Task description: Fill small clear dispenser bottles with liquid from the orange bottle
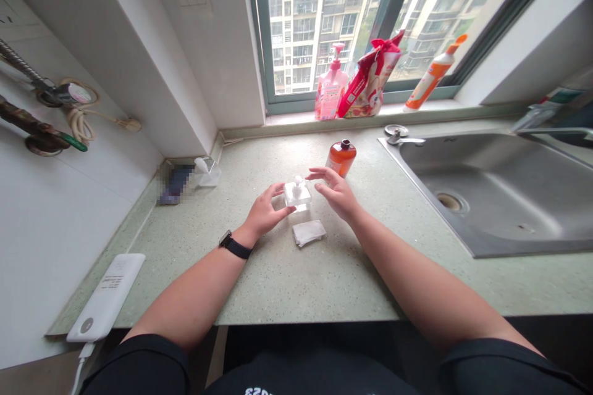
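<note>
A small clear square bottle with a white pump top (298, 195) stands upright on the speckled counter. My left hand (265, 213) holds its left side, thumb at the front and fingers behind. To the right of the bottle, my right hand (338, 194) is open, its fingers apart and stretched toward the pump, holding nothing. Just behind that hand is an amber-orange bottle (341, 159) with an uncapped dark neck, its lower part partly hidden. A folded white tissue (309, 233) lies on the counter in front of the clear bottle.
Another small clear container with a white top (209, 174) sits at back left beside a pixelated dark object (178, 182). A white power bank (108, 296) lies at the left edge. The steel sink (467, 241) is on the right. A pink pump bottle (330, 89), red bag (370, 83) and orange bottle (428, 83) line the sill.
</note>
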{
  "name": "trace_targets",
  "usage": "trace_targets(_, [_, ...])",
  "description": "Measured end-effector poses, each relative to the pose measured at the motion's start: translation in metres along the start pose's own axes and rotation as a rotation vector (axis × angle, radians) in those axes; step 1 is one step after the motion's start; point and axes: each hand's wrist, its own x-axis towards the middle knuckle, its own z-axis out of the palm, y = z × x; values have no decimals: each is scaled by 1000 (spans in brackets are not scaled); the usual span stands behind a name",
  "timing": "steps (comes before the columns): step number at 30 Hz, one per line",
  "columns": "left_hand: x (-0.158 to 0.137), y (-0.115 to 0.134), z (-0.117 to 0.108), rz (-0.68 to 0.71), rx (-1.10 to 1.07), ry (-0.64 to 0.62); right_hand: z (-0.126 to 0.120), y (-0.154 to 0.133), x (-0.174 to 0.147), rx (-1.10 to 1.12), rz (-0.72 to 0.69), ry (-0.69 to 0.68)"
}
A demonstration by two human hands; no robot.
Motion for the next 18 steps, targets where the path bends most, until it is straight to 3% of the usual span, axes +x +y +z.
trace_targets(6, [-1, 0, 0, 55, 8, 18, 6, -10, -3, -219, -148, -84])
trace_targets(13, [-2, 0, 0, 153, 62, 35, 8, -14, -3, -250, -178, -172])
trace_targets(18, [-2, 1, 1, 173, 77, 39, 10, -12, -3, -283, -203, -161])
